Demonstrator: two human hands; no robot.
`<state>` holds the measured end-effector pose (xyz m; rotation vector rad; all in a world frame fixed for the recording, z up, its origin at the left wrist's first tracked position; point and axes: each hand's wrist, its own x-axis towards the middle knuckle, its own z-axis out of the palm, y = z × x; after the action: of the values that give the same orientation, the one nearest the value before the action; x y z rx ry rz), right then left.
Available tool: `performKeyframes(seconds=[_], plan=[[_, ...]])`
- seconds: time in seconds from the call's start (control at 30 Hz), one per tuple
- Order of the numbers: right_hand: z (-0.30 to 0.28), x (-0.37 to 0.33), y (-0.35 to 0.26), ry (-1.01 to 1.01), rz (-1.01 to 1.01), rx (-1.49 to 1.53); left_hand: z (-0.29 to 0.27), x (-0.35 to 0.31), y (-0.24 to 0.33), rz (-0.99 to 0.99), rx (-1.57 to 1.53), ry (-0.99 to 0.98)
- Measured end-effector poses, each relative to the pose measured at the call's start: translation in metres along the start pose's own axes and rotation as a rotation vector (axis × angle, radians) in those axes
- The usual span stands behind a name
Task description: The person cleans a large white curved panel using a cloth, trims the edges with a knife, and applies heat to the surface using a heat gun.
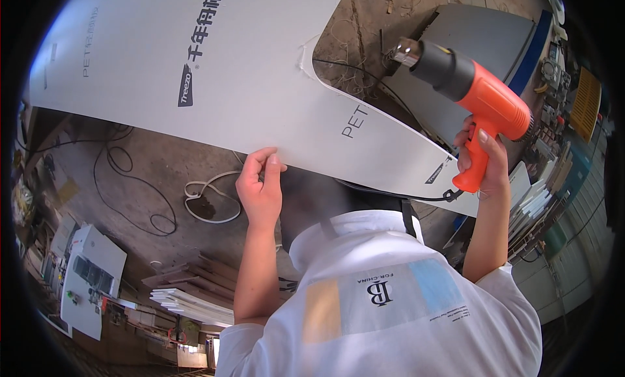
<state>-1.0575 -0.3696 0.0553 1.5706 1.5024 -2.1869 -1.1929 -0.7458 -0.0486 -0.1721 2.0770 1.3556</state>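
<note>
In my right hand point(485, 149) is an orange-and-black heat gun point(485, 97), fingers wrapped around its handle. Its metal nozzle points to the upper left, above the notch of a large white board point(254, 78), and is apart from the board. A black cord leads from the bottom of the handle. My left hand point(262, 185) is at the near edge of the board, with curled fingers and thumb meeting there in a pinch. Whatever thin thing may lie between those fingertips is too small to make out. A pale looped strip point(189, 198) hangs or lies just left of that hand.
Black cable point(172, 224) coils over the concrete floor at left. Stacked white and brown boards point(195, 292) lie at lower left, near a white machine panel point(91, 279). Beyond the notch stands a grey panel point(482, 35). Cluttered tools and a yellow crate point(584, 104) line the right.
</note>
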Motion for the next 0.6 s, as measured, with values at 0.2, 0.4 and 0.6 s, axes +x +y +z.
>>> performKeyframes(seconds=[0.2,0.4,0.6], plan=[[0.019,0.009,-0.011,-0.114,0.048,-0.170,0.001,0.001,0.001,0.015,-0.005,0.038],[0.046,0.026,-0.033,-0.202,0.041,-0.339,-0.001,0.000,0.003,-0.015,0.005,-0.010],[0.057,0.028,-0.043,-0.211,0.055,-0.332,0.000,-0.001,0.001,-0.018,-0.017,0.000]])
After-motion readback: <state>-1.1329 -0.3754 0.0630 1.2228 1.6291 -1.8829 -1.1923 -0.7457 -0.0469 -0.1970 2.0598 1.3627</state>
